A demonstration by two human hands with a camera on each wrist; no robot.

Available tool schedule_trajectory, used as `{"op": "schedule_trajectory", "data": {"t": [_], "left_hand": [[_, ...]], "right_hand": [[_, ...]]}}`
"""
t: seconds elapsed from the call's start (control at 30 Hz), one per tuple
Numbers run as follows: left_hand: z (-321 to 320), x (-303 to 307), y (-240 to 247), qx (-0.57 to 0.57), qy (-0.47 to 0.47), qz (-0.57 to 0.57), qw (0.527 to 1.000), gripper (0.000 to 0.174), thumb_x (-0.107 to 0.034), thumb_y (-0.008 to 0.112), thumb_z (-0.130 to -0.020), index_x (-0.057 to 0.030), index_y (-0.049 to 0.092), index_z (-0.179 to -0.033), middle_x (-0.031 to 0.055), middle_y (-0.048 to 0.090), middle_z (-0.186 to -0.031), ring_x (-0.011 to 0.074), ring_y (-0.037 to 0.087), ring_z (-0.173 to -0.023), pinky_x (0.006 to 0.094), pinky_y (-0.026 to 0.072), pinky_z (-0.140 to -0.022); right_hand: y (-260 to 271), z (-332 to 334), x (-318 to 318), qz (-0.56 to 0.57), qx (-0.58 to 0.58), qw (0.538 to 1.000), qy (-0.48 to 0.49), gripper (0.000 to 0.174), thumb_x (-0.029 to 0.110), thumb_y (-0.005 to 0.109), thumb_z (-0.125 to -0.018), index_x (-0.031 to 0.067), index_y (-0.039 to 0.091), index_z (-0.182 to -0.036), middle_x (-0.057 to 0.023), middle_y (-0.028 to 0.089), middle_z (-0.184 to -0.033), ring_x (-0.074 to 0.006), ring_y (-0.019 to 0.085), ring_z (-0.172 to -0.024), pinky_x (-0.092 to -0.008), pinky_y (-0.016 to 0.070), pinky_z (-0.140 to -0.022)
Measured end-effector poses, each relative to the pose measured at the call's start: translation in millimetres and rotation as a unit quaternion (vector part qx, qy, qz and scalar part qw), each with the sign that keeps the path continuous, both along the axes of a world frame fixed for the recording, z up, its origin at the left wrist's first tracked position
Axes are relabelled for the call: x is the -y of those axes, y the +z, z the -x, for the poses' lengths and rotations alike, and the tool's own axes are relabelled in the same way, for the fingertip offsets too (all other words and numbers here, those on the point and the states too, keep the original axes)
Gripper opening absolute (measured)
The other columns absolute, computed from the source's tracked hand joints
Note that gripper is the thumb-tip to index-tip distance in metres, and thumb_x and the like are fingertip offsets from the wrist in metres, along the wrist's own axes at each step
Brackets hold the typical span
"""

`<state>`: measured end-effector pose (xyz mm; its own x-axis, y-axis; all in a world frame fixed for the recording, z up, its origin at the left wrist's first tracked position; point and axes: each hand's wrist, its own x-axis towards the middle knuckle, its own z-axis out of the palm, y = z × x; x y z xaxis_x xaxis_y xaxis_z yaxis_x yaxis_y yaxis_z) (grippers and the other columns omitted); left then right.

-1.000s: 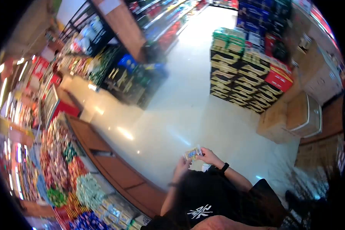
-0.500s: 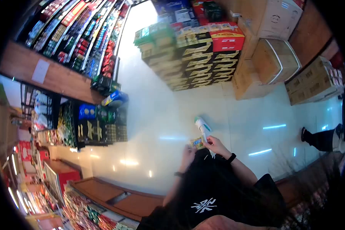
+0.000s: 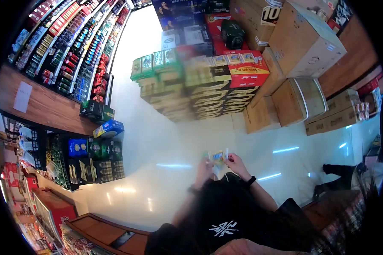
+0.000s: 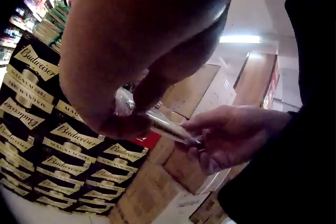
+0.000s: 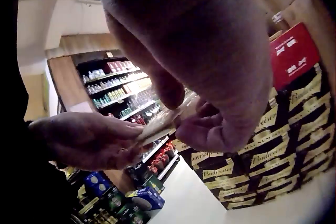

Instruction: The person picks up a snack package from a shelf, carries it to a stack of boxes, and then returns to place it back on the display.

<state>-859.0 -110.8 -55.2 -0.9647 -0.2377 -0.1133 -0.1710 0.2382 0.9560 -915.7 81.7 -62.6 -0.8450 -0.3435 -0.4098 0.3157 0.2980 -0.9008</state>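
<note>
A person held a small clear packet [image 3: 218, 157] in both hands, out in front of a black shirt [image 3: 230, 208] and above the pale, shiny floor [image 3: 170, 146]. The packet had a yellow and blue print and lay between the hands, one end at each.

The left hand [image 4: 142, 61] pinched one end, its thumb and bent fingers closed on the clear wrap. The right hand [image 5: 194, 61] pinched the other end between its thumb and curled fingers. In the head view the left hand was blurred; the wrist views showed both grips more plainly, with the packet slanting from one hand to the other. Each wrist had a dark band, the right band [image 3: 251, 180] being the clearer.

Ahead stood a stack of black and gold Budweiser boxes [image 3: 217, 100], with green packs [image 3: 157, 63] on its left part and a red box [image 3: 247, 76] on its right. Brown cartons [image 3: 304, 102] stood just to the right of the stack. To the left, shelves [image 3: 76, 51] held rows of goods, and a blue box [image 3: 108, 127] was near their lower end, by a wooden panel [image 3: 42, 100]. At the far right, a dark-clothed leg [image 3: 338, 178] of someone else showed. A brown ledge [image 3: 89, 225] ran along the lower left.
</note>
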Motion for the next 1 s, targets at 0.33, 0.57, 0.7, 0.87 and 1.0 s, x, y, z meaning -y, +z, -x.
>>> {"op": "schedule_trajectory", "data": {"t": [0.33,0.57,0.7,0.87,1.0], "left_hand": [[105.9,13.0,-43.0,-0.027,-0.018,-0.034,0.999,0.034,-0.016,0.058,-0.089,0.0032,0.05,-0.117,0.0188,0.059,-0.095,0.0268,0.064,-0.075,0.0363,0.0528,-0.061],[203.8,7.8,12.8,-0.079,-0.056,0.142,0.985,0.038,-0.015,0.058,-0.089,0.0035,0.048,-0.122,0.0191,0.059,-0.099,0.025,0.064,-0.078,0.0357,0.0522,-0.065],[280.9,7.4,40.2,0.005,-0.04,0.093,0.995,0.04,-0.016,0.06,-0.089,0.0026,0.048,-0.123,0.0179,0.061,-0.098,0.0222,0.064,-0.078,0.0343,0.0517,-0.066],[369.8,-3.1,39.3,-0.042,0.046,0.03,0.998,0.045,-0.019,0.062,-0.089,0.0023,0.047,-0.125,0.0134,0.063,-0.089,0.0185,0.063,-0.076,0.0314,0.0512,-0.065],[425.6,-10.3,61.8,-0.028,0.077,0.068,0.994,0.044,-0.019,0.061,-0.089,0.0026,0.047,-0.125,0.013,0.063,-0.09,0.018,0.062,-0.075,0.0314,0.0507,-0.066]], "right_hand": [[22.1,108.4,32.8,0.072,-0.041,0.994,-0.074,0.024,0.01,0.06,-0.09,0.0012,0.049,-0.11,-0.004,0.061,-0.089,-0.0079,0.056,-0.072,-0.0221,0.0473,-0.062],[18.4,194.7,21.3,0.074,-0.007,0.995,-0.07,0.023,0.011,0.06,-0.09,0.002,0.05,-0.109,-0.0037,0.061,-0.088,-0.0077,0.056,-0.071,-0.0227,0.048,-0.063],[45.1,280.4,22.8,0.133,0.0,0.989,-0.066,0.022,0.012,0.061,-0.09,0.0024,0.05,-0.107,-0.0028,0.061,-0.089,-0.0075,0.055,-0.072,-0.0229,0.0483,-0.063],[51.5,376.9,32.5,0.171,-0.033,0.981,-0.081,0.022,0.011,0.059,-0.091,0.0021,0.049,-0.109,-0.0028,0.06,-0.093,-0.0073,0.055,-0.075,-0.0234,0.0487,-0.065],[53.6,429.2,32.8,0.202,-0.026,0.975,-0.087,0.022,0.01,0.058,-0.092,0.0023,0.048,-0.11,-0.0027,0.059,-0.093,-0.0071,0.054,-0.075,-0.0231,0.0484,-0.066]]}}
